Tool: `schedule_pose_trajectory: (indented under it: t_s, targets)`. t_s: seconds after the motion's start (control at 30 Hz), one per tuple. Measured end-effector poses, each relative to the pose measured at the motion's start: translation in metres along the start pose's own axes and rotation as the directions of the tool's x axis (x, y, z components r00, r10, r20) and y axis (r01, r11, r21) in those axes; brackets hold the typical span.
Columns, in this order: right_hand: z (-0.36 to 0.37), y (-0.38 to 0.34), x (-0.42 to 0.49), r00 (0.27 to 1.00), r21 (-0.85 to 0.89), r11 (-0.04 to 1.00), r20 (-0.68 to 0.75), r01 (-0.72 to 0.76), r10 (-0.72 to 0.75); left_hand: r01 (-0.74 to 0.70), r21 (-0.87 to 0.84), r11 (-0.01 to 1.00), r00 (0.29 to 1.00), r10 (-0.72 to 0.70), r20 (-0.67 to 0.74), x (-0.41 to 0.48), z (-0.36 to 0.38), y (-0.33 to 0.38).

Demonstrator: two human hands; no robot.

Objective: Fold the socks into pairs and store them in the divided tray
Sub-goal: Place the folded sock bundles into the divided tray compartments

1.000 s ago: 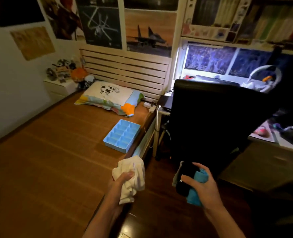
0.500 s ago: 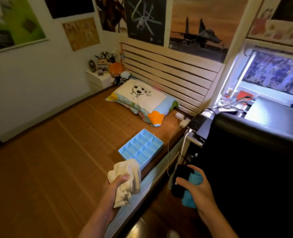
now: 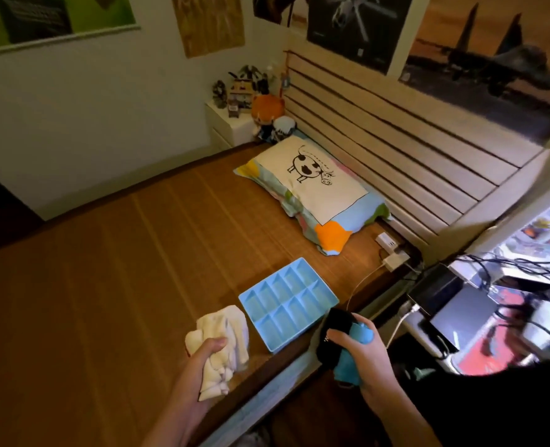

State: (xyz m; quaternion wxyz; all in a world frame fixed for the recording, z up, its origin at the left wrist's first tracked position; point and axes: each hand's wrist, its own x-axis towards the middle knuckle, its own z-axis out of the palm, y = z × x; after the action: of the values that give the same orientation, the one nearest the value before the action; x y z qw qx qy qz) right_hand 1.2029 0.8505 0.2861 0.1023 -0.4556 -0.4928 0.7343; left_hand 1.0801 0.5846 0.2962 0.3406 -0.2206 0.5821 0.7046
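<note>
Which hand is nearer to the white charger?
Right. The right hand, gripping black and blue socks, is by the bed edge near the charger; the left hand, gripping white socks, is beyond the tray.

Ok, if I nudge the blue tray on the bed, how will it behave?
Probably light: the blue tray looks like thin empty plastic. Likely stiff, given its straight dividers. It may slide on the smooth mat.
</note>
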Motion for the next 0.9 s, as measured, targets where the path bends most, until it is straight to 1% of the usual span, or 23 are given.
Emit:
schedule_pose_trajectory:
  t_s: [0.07, 0.2, 0.3, 0.4, 0.5, 0.6, 0.7, 0.8, 0.9]
  targets:
    - [0.01, -0.006, 0.026, 0.999, 0.015, 1.0, -0.03, -0.026, 0.027, 0.036, -0.002, 0.999, 0.999, -0.036, -0.008, 0.035, 0.0, 0.012]
    - [0.032, -0.007, 0.07, 0.992, -0.028, 0.997, -0.104, -0.071, 0.067, 0.128, 0.048, 0.991, 0.991, -0.125, -0.053, 0.102, -0.001, 0.032]
    - [0.047, -0.004, 0.104, 0.985, -0.052, 0.994, -0.144, -0.099, 0.09, 0.188, 0.074, 0.979, 0.976, -0.178, -0.122, 0.145, -0.009, 0.035]
    - [0.063, 0.002, 0.136, 0.974, -0.076, 0.985, -0.174, -0.157, 0.142, 0.263, 0.085, 0.961, 0.95, -0.242, -0.199, 0.176, -0.019, 0.032]
    - [0.077, 0.017, 0.176, 0.964, -0.17, 0.962, -0.195, -0.213, 0.179, 0.311, 0.083, 0.947, 0.922, -0.279, -0.269, 0.207, -0.028, 0.019]
    - [0.097, 0.042, 0.222, 0.966, -0.298, 0.921, -0.134, -0.252, 0.221, 0.317, 0.074, 0.946, 0.904, -0.278, -0.324, 0.248, -0.032, 0.0]
    - [0.125, 0.076, 0.258, 0.962, -0.425, 0.867, -0.044, -0.261, 0.268, 0.313, 0.111, 0.943, 0.891, -0.251, -0.379, 0.29, -0.037, -0.023]
    - [0.155, 0.111, 0.282, 0.948, -0.545, 0.806, 0.062, -0.23, 0.313, 0.323, 0.165, 0.932, 0.878, -0.23, -0.42, 0.326, -0.047, -0.048]
    - [0.178, 0.139, 0.306, 0.938, -0.611, 0.771, 0.132, -0.178, 0.32, 0.326, 0.241, 0.914, 0.871, -0.192, -0.452, 0.365, -0.056, -0.077]
